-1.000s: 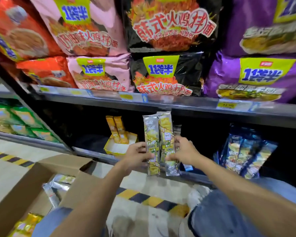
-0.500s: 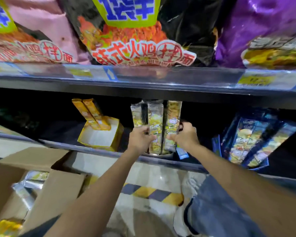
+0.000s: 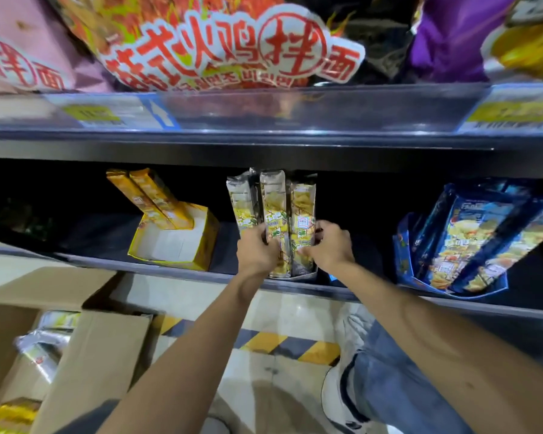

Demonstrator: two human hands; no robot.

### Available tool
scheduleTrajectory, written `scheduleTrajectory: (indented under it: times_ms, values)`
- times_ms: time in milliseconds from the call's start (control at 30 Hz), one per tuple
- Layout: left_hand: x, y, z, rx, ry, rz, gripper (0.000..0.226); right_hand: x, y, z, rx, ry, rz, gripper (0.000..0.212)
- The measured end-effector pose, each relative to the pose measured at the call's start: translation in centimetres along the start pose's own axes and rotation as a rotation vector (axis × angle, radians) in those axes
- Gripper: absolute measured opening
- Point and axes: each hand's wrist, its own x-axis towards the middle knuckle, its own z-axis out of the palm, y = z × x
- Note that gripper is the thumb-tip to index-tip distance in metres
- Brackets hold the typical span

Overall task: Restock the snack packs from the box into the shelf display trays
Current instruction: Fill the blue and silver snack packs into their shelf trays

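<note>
Three tall silver-and-yellow snack packs stand upright on the lower shelf, their feet in a low display tray. My left hand grips the packs from the left, fingers curled on their fronts. My right hand pinches them from the right. The open cardboard box sits at bottom left on the floor, with more silver and yellow packs inside.
A yellow tray with two orange packs leaning in it stands to the left. A blue tray of several blue packs stands to the right. The upper shelf rail with price tags hangs just above. My knee and shoe are below.
Both hands have carried the packs forward from in front of the shelf into the lower shelf tray. My head has moved closer, so the shelf fills more of the view.
</note>
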Motion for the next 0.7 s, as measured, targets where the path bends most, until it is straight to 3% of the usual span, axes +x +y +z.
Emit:
scheduleTrajectory:
  times_ms: [233,300,433,600,667,700]
  values:
    - [-0.2,0.7,0.1,0.046,0.052,-0.036,0.013,-0.1,-0.4,0.3,0.034,0.063,0.032,0.035]
    - [-0.4,0.5,-0.2,0.008,0.067,-0.044,0.02,-0.3,-0.3,0.3,0.047,0.078,0.019,0.034]
    - [-0.7,-0.6,-1.1,-0.025,0.103,-0.007,0.012,-0.1,-0.1,0.2,0.062,0.149,0.002,0.035]
    - [0.5,-2.8,-3.4,-0.038,0.255,0.113,0.041,0.9,-0.1,-1.0,0.151,0.174,0.016,0.062]
    - [1.9,-3.5,-4.5,-0.143,0.284,0.129,0.048,1.7,-0.3,-1.4,0.161,0.123,0.008,0.088]
    - [2.6,-3.6,-4.8,-0.209,0.218,0.111,0.055,2.2,-0.4,-1.6,0.126,0.059,0.048,0.102]
